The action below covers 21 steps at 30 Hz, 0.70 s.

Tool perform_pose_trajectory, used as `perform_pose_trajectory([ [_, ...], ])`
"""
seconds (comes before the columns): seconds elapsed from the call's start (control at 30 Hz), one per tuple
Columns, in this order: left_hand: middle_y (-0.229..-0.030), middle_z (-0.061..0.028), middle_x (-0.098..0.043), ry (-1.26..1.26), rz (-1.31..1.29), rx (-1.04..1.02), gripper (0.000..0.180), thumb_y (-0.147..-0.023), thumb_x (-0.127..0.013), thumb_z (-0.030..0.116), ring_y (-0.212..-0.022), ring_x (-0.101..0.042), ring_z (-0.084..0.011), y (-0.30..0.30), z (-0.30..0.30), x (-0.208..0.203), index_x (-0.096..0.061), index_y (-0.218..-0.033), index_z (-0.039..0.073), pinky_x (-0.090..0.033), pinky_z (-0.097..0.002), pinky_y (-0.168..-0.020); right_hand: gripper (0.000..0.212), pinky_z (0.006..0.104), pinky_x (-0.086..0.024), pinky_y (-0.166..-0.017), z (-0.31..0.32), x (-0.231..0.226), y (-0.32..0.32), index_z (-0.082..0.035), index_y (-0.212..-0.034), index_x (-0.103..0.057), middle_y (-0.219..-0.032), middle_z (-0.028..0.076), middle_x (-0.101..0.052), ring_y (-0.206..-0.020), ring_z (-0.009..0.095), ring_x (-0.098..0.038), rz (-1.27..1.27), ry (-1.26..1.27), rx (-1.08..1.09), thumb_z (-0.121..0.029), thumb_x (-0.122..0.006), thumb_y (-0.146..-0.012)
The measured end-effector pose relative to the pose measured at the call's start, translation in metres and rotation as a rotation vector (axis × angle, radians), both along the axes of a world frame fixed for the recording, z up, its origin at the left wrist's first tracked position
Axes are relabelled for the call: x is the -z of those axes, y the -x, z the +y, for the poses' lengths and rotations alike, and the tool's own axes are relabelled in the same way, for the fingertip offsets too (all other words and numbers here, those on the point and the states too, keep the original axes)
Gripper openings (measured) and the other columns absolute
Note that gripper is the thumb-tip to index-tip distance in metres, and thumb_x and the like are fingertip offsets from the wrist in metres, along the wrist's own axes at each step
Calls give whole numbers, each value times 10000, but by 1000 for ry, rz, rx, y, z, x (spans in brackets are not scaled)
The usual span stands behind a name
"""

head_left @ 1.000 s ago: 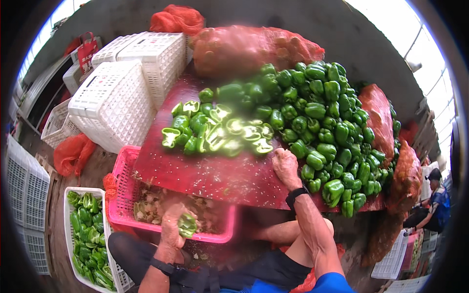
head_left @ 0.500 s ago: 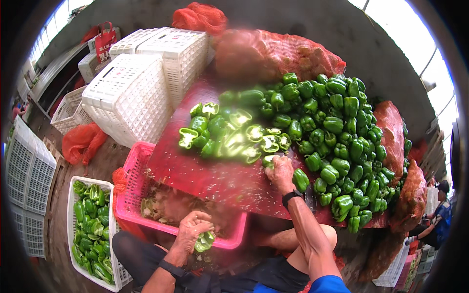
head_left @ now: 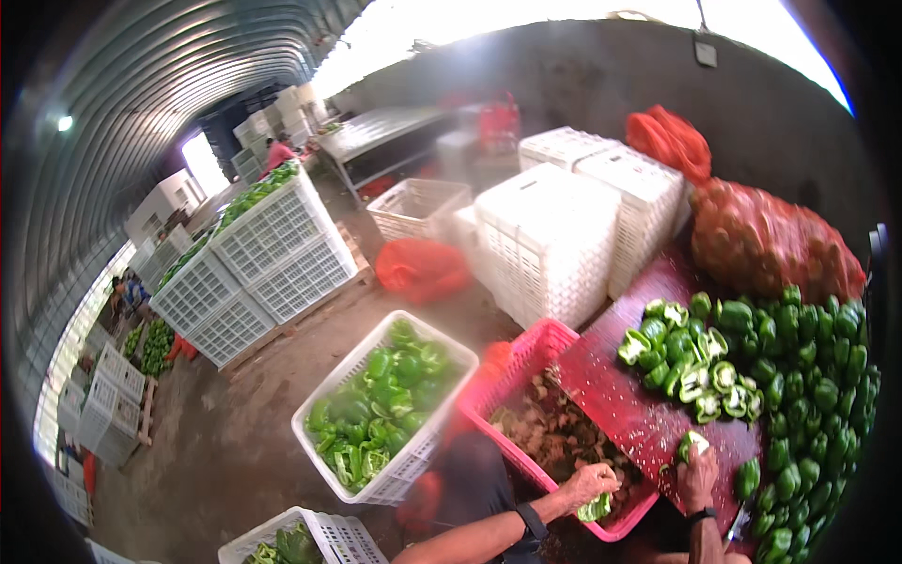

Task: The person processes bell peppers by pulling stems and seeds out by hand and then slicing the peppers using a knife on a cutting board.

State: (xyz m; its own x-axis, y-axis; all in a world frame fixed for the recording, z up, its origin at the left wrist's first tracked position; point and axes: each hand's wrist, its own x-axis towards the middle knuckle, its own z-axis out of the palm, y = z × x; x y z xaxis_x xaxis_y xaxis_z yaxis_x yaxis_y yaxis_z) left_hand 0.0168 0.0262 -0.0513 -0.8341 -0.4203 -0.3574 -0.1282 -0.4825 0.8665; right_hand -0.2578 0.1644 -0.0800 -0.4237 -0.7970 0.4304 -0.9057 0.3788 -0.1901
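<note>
My left hand (head_left: 584, 485) is closed on a cut green pepper piece (head_left: 595, 508), above a pink plastic basket (head_left: 615, 536) holding brown and pale scraps. On the red tabletop (head_left: 611, 395), my right hand (head_left: 697, 481) has its fingers around a halved green pepper (head_left: 693, 442), its pale inside showing. Beyond that hand sits a cluster of cut pepper halves (head_left: 693, 381). A whole green pepper (head_left: 747, 477) lies just right of my right hand, beside a big heap of whole peppers (head_left: 808, 404). Near my right wrist is a thin shiny strip (head_left: 738, 523), perhaps a blade.
A white crate of cut peppers (head_left: 305, 434) stands on the floor to the left, with another crate (head_left: 343, 540) nearer. White crates (head_left: 550, 235) are stacked behind the pink basket. A red mesh sack (head_left: 770, 240) lies at the table's far side. Stacked crates (head_left: 272, 254) rest on a pallet farther left.
My view has swung left, so the crates and long shed come in and the table shifts right. Both hands keep their pepper pieces.
</note>
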Motion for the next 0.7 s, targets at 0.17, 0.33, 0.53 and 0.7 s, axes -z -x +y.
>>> perform_pose_trajectory([
  [0.17, -725, -69, -652, -15, -82, -73, 368, -959, -665, 384, -603, -628, -128, -13, -2, -18, -603, -1048, 32, -496, -264, -518, 332, 367, -500, -643, -20, -34, -30, -41, -1000, -670, -814, 161, -628, -715, 265, -628, -669, -6, -45, -154, -702, -689],
  [0.33, -1018, -60, -671, -55, 123, -86, 613, -1003, -487, 577, -864, -638, -129, -9, -9, 10, -588, -1276, 37, -526, -289, -759, 384, 373, -511, -640, -39, -90, -131, -47, -1032, -680, -789, 121, -644, -698, 270, -618, -557, 230, -512, -65, -745, -654],
  [0.53, -1001, -93, -717, 294, 176, -136, 339, -1006, -566, 316, -923, -672, -191, -10, -16, 16, -671, -1138, 22, -544, -331, -809, 396, 419, -544, -721, -43, -100, -130, -66, -1162, -667, -887, 178, -654, -811, 356, -664, -865, -22, -597, -207, -665, -791],
  [0.7, -959, -95, -662, -37, 174, -49, 274, -1047, -469, 228, -770, -670, -183, -25, -18, -63, -575, -1192, 20, -554, -302, -648, 267, 366, -536, -628, -53, -111, -139, -24, -991, -628, -765, 134, -673, -680, 210, -670, -790, 2, -358, -245, -712, -865],
])
